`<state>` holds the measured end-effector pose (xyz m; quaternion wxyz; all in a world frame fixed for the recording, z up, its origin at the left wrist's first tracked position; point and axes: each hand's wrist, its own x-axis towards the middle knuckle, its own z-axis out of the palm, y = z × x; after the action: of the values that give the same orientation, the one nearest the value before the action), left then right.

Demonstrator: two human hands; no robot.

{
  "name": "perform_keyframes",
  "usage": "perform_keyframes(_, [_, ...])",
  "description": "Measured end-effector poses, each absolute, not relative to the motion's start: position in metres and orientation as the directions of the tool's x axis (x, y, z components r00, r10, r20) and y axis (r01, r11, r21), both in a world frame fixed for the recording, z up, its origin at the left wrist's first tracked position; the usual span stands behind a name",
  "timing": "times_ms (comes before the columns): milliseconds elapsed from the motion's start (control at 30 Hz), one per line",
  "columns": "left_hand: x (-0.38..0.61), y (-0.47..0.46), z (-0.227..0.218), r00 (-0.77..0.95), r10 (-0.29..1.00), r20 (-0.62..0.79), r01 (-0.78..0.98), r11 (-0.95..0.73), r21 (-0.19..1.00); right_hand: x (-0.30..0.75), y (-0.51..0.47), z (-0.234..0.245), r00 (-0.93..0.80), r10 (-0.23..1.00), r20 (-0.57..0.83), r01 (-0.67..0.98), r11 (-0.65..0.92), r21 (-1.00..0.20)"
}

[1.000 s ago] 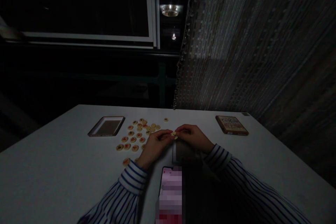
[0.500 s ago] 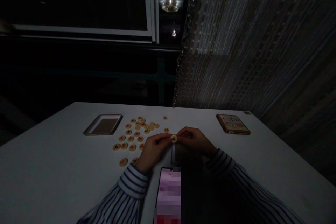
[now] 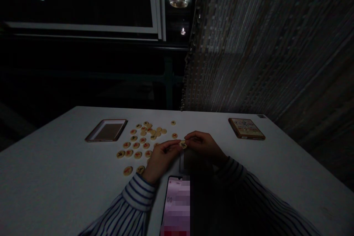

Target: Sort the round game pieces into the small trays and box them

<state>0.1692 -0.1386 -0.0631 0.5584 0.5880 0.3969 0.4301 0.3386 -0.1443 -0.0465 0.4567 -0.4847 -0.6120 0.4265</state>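
Note:
A round Chinese chess piece (image 3: 183, 144) with a dark character faces me, pinched between both hands above the table. My left hand (image 3: 162, 159) grips its left edge with thumb and finger. From the other side, the fingertips of my right hand (image 3: 206, 147) close on its right edge. Several more chess pieces (image 3: 135, 145) with red or black characters lie scattered to the left of my left hand, and some at the back show blank faces. One red-marked piece (image 3: 174, 135) lies just beyond my fingers. My left hand and wrist partly cover a few pieces.
An open shallow box tray (image 3: 92, 132) stands at the left, and a printed box lid (image 3: 247, 128) at the right. A lit phone (image 3: 172, 206) lies on the white table (image 3: 69, 191) before me. Behind the table's far edge hangs a bead curtain (image 3: 226, 51).
Both hands still hold the chess piece between them, and it has turned slightly. The whole view has shifted a little; the pieces on the table lie as before.

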Motion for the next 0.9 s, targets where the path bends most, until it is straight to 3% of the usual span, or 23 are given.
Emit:
perform_keyframes(133, [0.168,-0.137,-0.066,0.319,0.947,0.022,-0.075,0.002,0.997,0.339,-0.146,-0.044,-0.15,0.979,0.141,0.22,0.172,-0.96])
perform_keyframes(300, [0.168,-0.137,-0.064,0.3,0.953,0.026,-0.128,0.013,0.992,0.341,-0.151,-0.039,-0.265,0.946,0.188,0.375,0.28,-0.884])
perform_keyframes(433, [0.168,-0.139,-0.061,0.294,0.956,0.022,-0.101,0.008,0.995,0.342,-0.154,-0.032,-0.35,0.89,0.291,0.638,0.454,-0.621])
perform_keyframes(533, [0.168,-0.14,-0.06,0.294,0.955,0.042,-0.09,-0.016,0.996,0.344,-0.154,-0.029,-0.443,0.828,0.344,0.71,0.558,-0.429])
perform_keyframes(767, [0.166,-0.139,-0.062,0.344,0.937,0.062,0.031,-0.078,0.996,0.345,-0.154,-0.032,-0.511,0.805,0.302,0.77,0.585,-0.254])
perform_keyframes(900, [0.163,-0.138,-0.066,0.321,0.94,0.117,0.235,-0.198,0.952,0.348,-0.154,-0.032,-0.521,0.84,0.154,0.824,0.542,-0.166])
